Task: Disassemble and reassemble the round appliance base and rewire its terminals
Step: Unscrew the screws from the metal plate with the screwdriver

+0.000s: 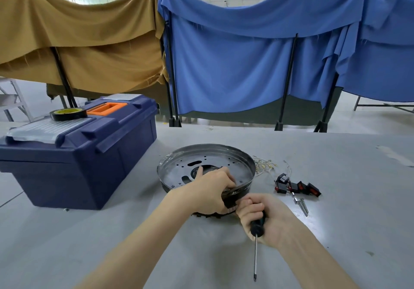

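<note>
Left hand (208,190) grips the base (179,167) at its near rim; right hand (268,219) fists a screwdriver (256,250).

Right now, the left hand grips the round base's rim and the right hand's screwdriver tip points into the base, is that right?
No: the head view shows the screwdriver in the right hand pointing away from the round base, towards the person. The left hand grips the rim.

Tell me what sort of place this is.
Probably a workshop bay in a large hall: a broad grey worktable, a dark blue plastic toolbox with an orange handle, and a blue cloth and an ochre cloth draped over black stands as screens.
</note>
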### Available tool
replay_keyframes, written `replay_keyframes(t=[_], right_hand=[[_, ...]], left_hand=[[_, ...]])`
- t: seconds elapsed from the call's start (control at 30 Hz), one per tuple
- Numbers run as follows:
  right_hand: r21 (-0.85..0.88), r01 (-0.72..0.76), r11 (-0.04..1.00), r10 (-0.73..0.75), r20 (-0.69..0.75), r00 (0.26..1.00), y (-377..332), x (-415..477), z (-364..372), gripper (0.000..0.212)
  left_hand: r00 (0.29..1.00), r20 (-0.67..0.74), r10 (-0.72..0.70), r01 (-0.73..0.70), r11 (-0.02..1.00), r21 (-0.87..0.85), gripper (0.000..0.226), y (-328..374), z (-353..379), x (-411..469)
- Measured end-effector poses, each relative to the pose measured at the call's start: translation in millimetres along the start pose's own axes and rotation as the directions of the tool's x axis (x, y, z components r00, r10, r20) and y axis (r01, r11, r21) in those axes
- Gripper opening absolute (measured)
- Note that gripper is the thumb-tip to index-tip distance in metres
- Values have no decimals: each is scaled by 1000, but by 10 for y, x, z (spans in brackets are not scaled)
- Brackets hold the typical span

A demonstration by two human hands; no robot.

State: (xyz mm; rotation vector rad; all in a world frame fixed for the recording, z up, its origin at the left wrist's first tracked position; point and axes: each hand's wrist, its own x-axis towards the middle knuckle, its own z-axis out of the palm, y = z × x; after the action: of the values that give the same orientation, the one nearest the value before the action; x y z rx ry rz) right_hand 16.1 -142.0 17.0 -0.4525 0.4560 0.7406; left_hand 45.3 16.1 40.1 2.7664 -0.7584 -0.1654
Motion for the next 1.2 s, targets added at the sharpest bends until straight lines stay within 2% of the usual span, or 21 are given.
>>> replay_keyframes(t=[0.13, 0.27, 0.57, 0.7, 0.87, 0.93, 1.0, 1.1, 1.2], right_hand=[[16, 34, 999, -34, -4, 999, 14, -29, -2, 22], [37, 48, 998, -48, -8, 999, 44, -79, 16, 22], [183, 63, 981, -84, 110, 990, 47, -321, 37, 35], [226, 61, 972, -91, 127, 988, -13, -328, 4, 40], [246, 181, 952, -197, 44, 979, -158, -327, -32, 45], [250, 279, 927, -286, -8, 958, -239, -325, -29, 44], [263, 395, 880, -394, -59, 917, -326, -323, -13, 32], [236, 565, 791, -549, -134, 825, -470, -310, 28, 20], [153, 699, 699, -674, -184, 715, -624, -301, 80, 26]], left_hand=[[1000, 21, 15, -13, 996, -83, 46, 30, 34, -14], [999, 47, 6, -2, 997, -78, 65, 16, 69, -47], [999, 32, 40, -36, 992, -119, 67, 23, 161, -48], [998, 34, 44, -42, 997, -64, 68, 32, 194, -41], [999, 39, 36, -35, 998, -44, 70, 60, 191, -42], [999, 40, 31, -29, 999, -38, 70, 79, 184, -57], [999, 41, 23, -21, 999, -32, 70, 95, 191, -75], [998, 62, -32, 34, 999, -28, 67, 177, 203, -123], [994, 102, -49, 51, 999, -18, 51, 329, 271, -180]])
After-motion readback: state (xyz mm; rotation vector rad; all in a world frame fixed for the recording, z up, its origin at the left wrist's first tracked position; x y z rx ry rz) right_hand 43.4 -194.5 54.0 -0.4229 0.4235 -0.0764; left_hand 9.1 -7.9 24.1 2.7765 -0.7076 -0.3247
